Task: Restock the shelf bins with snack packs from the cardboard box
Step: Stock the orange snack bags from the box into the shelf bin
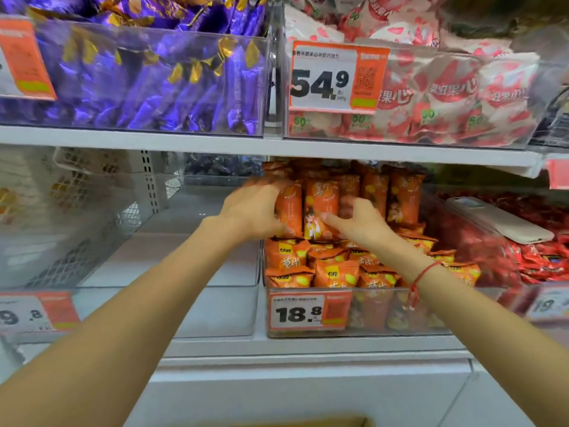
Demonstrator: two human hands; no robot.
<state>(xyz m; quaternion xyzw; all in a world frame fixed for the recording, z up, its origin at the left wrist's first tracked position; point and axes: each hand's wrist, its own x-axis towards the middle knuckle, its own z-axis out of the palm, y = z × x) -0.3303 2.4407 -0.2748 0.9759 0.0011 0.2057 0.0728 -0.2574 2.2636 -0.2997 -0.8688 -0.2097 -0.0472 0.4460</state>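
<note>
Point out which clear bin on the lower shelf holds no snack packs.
The clear bin left of the orange-pack bin: only its bare floor shows, while its neighbours hold packs.

Snack packs [321, 208]: orange foil pouches, upright in a row atop flat-lying ones, heaped above the rim. Clear shelf bin [308, 332]: at the shelf's front edge. Cardboard box [308, 422]: brown rim, apparently, at the bottom edge of view.
</note>
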